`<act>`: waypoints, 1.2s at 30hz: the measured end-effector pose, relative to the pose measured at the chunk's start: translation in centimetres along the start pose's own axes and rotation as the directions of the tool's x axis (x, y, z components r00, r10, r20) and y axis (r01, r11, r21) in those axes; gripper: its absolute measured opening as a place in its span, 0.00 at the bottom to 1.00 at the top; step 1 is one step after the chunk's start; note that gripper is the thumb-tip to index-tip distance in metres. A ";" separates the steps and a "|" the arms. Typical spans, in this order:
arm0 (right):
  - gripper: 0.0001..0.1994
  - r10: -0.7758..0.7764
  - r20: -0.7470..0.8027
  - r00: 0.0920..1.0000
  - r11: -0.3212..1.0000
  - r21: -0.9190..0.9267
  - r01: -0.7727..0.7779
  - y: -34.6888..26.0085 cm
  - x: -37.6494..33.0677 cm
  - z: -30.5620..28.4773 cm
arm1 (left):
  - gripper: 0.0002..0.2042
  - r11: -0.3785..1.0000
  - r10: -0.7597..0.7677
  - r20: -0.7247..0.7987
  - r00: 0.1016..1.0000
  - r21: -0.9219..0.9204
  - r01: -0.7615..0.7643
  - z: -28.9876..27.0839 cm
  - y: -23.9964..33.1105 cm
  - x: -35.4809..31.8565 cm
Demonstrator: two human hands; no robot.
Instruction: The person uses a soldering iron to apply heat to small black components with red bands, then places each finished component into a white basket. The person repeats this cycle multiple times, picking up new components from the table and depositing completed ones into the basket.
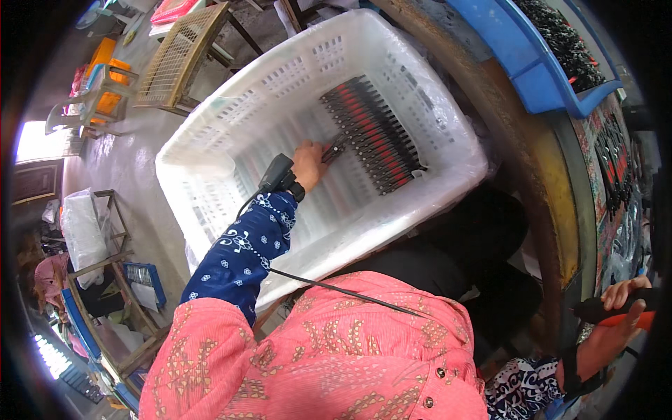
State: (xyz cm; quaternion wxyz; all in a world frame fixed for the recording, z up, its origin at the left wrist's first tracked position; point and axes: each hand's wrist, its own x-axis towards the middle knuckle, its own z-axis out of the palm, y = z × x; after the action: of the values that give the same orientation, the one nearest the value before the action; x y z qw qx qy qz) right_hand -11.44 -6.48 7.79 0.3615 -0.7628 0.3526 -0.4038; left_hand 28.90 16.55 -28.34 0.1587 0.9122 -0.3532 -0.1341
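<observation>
Left hand (308,162) reaches into the white plastic crate (231,115), arm in a blue patterned sleeve (245,252) stretched out away from the body. Fingers (323,150) are closed around one or two dark tools, red and black (336,148), held at the near end of the row. A small black device (276,173) sits strapped at the wrist, with a cable running back toward the body.

The row of red-and-black tools (374,133) lies on the crate floor, to the right of the left hand and just beyond it. The row itself runs diagonally from upper left to lower right; each piece lies across that line, long axis pointing roughly from the hand toward the far right wall of the crate. The held pieces touch or nearly touch the near end of the row; can't tell which.

Right hand (616,315) is well apart, at the lower right edge by the round worktop (553,203). Its fingers (619,294) curl around a black and orange handle (616,313); grip looks closed, but edge distortion hides detail. Left hand is clearly the nearer one to the row.

A blue tray (532,77) of dark parts sits on the worktop at upper right. More red-and-black pieces (614,168) lie along the worktop's right rim.
</observation>
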 end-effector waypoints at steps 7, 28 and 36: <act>0.25 -0.011 0.059 0.998 0.998 -0.058 0.014 0.4 0.4 -0.7 | 0.19 1.000 0.010 -0.215 0.977 -0.020 -0.015 -1.5 0.9 -1.8; 0.19 0.033 -0.019 0.999 0.981 0.194 -0.029 1.1 -0.8 -1.9 | 0.11 0.997 -0.041 -0.199 0.979 -0.066 0.029 0.2 0.3 -2.5; 0.19 0.043 -0.166 0.985 0.995 0.097 -0.027 1.0 -1.1 -1.1 | 0.08 0.544 -0.142 0.345 0.928 -0.755 0.365 -0.1 0.6 -2.6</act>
State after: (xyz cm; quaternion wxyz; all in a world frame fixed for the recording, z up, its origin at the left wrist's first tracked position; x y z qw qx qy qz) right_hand -13.12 -6.37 7.03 0.3732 -0.7019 0.3757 -0.4764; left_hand 26.73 17.95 -27.71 0.4900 0.7566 -0.1328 -0.4120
